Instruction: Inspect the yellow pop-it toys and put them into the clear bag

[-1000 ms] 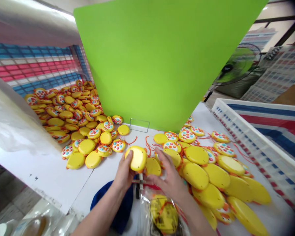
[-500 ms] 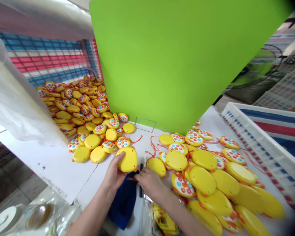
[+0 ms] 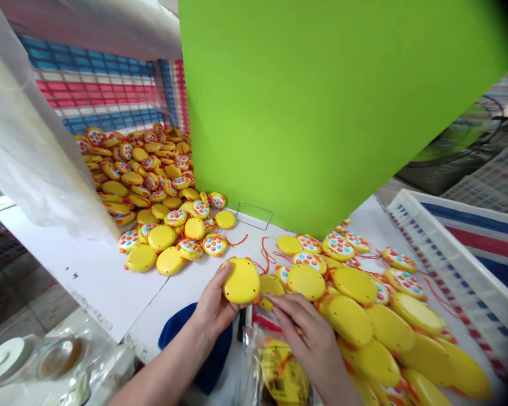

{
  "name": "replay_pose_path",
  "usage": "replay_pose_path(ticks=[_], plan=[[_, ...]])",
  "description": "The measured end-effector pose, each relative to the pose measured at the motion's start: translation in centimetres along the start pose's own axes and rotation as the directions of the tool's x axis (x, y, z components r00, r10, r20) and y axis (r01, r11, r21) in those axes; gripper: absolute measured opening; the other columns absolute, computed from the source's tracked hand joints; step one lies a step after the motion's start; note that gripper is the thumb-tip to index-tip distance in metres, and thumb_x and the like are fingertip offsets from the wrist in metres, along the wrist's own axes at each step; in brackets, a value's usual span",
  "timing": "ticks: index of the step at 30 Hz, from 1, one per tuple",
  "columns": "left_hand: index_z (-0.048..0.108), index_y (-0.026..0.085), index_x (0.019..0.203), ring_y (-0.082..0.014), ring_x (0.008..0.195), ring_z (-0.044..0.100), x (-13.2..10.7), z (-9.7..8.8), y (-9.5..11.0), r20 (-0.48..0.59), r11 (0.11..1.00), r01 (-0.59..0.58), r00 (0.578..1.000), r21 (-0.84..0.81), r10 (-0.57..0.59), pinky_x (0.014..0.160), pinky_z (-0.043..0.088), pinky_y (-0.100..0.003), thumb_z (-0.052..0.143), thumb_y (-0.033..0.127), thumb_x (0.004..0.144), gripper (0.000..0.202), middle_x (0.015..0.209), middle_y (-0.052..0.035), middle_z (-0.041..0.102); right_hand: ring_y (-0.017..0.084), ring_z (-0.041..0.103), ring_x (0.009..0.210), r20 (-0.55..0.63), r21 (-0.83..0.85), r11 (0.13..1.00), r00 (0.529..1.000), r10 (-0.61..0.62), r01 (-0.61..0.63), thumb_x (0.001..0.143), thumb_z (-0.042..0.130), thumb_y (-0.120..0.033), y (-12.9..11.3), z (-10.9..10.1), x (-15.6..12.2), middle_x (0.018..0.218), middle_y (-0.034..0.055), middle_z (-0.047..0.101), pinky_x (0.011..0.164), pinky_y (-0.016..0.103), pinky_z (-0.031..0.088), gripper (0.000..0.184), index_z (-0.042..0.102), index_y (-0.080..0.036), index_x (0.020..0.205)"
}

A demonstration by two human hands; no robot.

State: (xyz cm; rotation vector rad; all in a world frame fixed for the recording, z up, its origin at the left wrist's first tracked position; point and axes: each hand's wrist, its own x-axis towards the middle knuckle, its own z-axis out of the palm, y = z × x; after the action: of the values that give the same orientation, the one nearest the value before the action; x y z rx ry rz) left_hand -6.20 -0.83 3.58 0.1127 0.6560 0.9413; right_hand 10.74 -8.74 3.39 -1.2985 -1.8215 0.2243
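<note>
My left hand grips a yellow toy phone, back side up, just above the white table. My right hand lies beside it, its fingers bent and reaching under the toy; what they pinch is hidden. Beneath the right hand is a clear plastic bag with a yellow toy inside. Orange cords trail from the toys nearby.
One heap of yellow toy phones is at the left, another pile at the right. A green board stands behind. A white crate sits at the right, a blue cloth near the table edge, clear sheeting at the left.
The held toy has shifted a little to the right. My right hand has drawn back from the pile and come close under the toy, over the plastic bag. The camera has swung slightly left.
</note>
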Motion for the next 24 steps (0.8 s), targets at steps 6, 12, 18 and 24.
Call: replay_pose_path(ticks=[6, 12, 18, 24], plan=[[0.053, 0.013, 0.116, -0.0231, 0.081, 0.069, -0.9, 1.4, -1.3, -0.025, 1.000, -0.003, 1.000, -0.019, 0.003, 0.062, 0.056, -0.029, 0.057, 0.023, 0.086, 0.032, 0.097, -0.0116, 0.069, 0.019, 0.066, 0.095, -0.087, -0.274, 0.949, 0.979, -0.185, 0.155, 0.090, 0.048, -0.011, -1.3, 1.6, -0.5, 0.106, 0.0107, 0.068, 0.084, 0.031, 0.054, 0.025, 0.065, -0.016, 0.108], [0.057, 0.013, 0.110, -0.0197, 0.077, 0.068, -1.5, 2.1, -1.2, -0.050, 0.998, -0.021, 0.999, -0.059, 0.018, 0.062, 0.055, -0.026, 0.057, 0.021, 0.086, 0.025, 0.094, -0.0092, 0.069, 0.021, 0.066, 0.096, -0.027, -0.422, 0.878, 0.964, -0.264, 0.228, 0.091, 0.043, -0.010, -1.5, 1.4, -0.5, 0.108, 0.0097, 0.071, 0.087, 0.036, 0.050, 0.028, 0.064, -0.016, 0.108], [0.058, 0.014, 0.106, -0.0174, 0.074, 0.068, -1.8, 2.3, -1.6, -0.097, 0.994, -0.081, 0.993, -0.071, 0.074, 0.064, 0.055, -0.025, 0.058, 0.018, 0.085, 0.022, 0.094, -0.0079, 0.069, 0.022, 0.066, 0.095, -0.062, -0.451, 0.866, 0.961, -0.270, 0.215, 0.092, 0.041, -0.010, -2.2, 1.6, -0.4, 0.107, 0.0107, 0.071, 0.085, 0.036, 0.049, 0.028, 0.066, -0.017, 0.102], [0.057, 0.015, 0.104, -0.0195, 0.079, 0.068, -1.7, 2.1, -1.9, -0.073, 0.988, -0.131, 0.989, -0.082, 0.126, 0.074, 0.056, -0.029, 0.062, 0.016, 0.082, 0.023, 0.092, -0.0070, 0.069, 0.021, 0.066, 0.091, -0.076, -0.422, 0.884, 0.963, -0.257, 0.202, 0.094, 0.040, -0.012, -2.5, 1.8, -0.4, 0.107, 0.0112, 0.071, 0.082, 0.035, 0.049, 0.028, 0.067, -0.018, 0.095]])
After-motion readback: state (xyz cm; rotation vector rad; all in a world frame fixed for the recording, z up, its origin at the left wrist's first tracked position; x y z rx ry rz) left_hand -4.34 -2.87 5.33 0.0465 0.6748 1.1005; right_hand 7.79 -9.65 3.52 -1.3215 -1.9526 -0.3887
